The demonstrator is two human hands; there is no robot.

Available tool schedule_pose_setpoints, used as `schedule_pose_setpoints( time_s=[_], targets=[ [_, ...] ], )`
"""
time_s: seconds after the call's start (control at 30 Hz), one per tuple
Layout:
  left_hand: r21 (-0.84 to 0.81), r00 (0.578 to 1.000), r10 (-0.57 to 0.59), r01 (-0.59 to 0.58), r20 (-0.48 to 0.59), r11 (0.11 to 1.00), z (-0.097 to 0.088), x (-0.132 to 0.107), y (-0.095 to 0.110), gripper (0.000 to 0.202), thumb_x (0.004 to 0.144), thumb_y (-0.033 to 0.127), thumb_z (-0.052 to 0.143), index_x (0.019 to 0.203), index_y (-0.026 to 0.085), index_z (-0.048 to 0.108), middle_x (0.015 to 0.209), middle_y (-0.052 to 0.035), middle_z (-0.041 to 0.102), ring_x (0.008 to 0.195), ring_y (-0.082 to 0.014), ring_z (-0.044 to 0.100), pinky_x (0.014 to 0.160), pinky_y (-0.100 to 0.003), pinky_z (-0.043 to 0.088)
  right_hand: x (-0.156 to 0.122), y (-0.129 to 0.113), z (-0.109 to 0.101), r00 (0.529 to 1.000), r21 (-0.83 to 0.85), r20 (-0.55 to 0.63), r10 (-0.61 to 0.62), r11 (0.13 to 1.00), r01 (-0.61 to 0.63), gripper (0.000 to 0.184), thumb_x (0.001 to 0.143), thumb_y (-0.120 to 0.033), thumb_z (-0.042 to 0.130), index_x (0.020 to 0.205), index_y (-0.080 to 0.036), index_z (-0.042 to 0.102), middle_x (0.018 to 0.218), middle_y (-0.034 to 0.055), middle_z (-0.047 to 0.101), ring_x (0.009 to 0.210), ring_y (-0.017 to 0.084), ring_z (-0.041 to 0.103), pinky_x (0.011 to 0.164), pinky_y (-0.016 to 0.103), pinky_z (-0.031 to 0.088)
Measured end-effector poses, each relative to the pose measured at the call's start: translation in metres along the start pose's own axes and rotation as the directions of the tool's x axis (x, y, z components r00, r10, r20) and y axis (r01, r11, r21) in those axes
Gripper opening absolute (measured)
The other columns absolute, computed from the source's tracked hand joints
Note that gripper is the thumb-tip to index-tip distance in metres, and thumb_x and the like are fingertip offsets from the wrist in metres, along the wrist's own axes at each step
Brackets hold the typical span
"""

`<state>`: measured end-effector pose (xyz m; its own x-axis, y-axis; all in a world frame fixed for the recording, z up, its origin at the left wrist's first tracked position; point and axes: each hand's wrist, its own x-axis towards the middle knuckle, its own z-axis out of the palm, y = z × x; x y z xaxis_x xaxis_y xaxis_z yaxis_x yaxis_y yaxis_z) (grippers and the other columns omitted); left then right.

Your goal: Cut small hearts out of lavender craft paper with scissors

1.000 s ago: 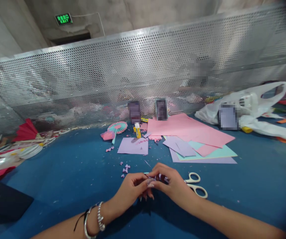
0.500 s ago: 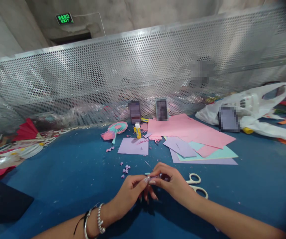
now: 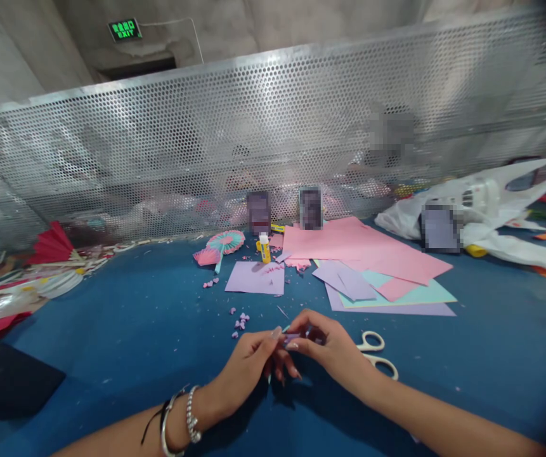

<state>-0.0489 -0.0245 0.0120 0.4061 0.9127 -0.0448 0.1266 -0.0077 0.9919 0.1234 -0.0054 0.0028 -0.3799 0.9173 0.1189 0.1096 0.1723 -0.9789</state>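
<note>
Between the fingertips of both hands is a small folded strip of purple paper, partly hidden by the fingers. My left hand pinches its left end with thumb and forefinger, while the other fingers curl below. On the other end, my right hand closes with thumb and forefinger. White-handled scissors lie beside the right hand, their blades hidden behind it. Several tiny purple folded paper pieces rest just beyond the left hand. A purple paper sheet with small pink scraps lies farther off.
A yellow glue stick stands behind the purple sheet, near pleated paper fans. Pink paper sheets overlap others at right. A white plastic bag lies back right, and a dark flat object at left. A perforated metal panel borders the table.
Both hands stay close together on the purple strip, with slightly shifted fingers; more of the strip now shows between them. The view has shifted a little.
</note>
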Motion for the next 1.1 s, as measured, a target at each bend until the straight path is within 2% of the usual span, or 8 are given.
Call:
schedule_pose_setpoints(
  time_s=[0.13,0.33,0.8,1.1],
  targets=[
    [-0.005,1.0,-0.006,0.006,-0.005,1.0,0.0013,-0.0017,0.004,0.052,0.092,0.042,0.03,0.072,0.008,0.065,0.066,-0.0095,0.068,0.053,-0.0108,0.054,0.054,-0.022,0.039,-0.0001,-0.0001,-0.0003,1.0,0.018,-0.015,0.025,1.0,-0.025,0.015,0.075,-0.032,0.062,0.079,-0.019,0.056,0.069,-0.0024,0.057,0.062,0.011,0.051,0.059,0.023,0.039],
    [-0.027,1.0,-0.001,0.001,-0.001,1.0,0.002,-0.0025,0.0077,0.047,0.091,0.043,0.033,0.078,0.009,0.064,0.067,-0.0088,0.068,0.052,-0.0107,0.054,0.055,-0.022,0.04,0.0031,0.0014,-0.0016,0.998,0.048,-0.041,0.04,0.998,-0.038,0.02,0.075,-0.037,0.063,0.079,-0.019,0.056,0.07,-0.0016,0.057,0.063,0.011,0.051,0.059,0.023,0.04],
    [-0.037,0.999,0.029,-0.028,0.024,0.999,0.0004,-0.0024,0.0043,0.044,0.091,0.04,0.036,0.086,0.009,0.066,0.065,-0.0088,0.068,0.05,-0.0088,0.053,0.052,-0.021,0.04,0.005,0.0063,-0.0032,0.999,0.047,-0.031,-0.011,0.999,0.012,0.024,0.073,-0.041,0.063,0.073,-0.018,0.056,0.07,-0.0003,0.058,0.066,0.013,0.054,0.06,0.024,0.041],
    [0.013,0.999,0.031,-0.032,0.015,0.999,-0.002,-0.0003,-0.0008,0.05,0.089,0.048,0.035,0.086,0.009,0.066,0.067,-0.01,0.069,0.05,-0.0095,0.054,0.049,-0.02,0.036,0.0054,0.0056,-0.003,1.0,0.066,-0.018,-0.02,0.998,0.021,0.026,0.071,-0.041,0.066,0.071,-0.018,0.054,0.071,-0.0001,0.057,0.068,0.013,0.053,0.061,0.025,0.042]
  ],
)
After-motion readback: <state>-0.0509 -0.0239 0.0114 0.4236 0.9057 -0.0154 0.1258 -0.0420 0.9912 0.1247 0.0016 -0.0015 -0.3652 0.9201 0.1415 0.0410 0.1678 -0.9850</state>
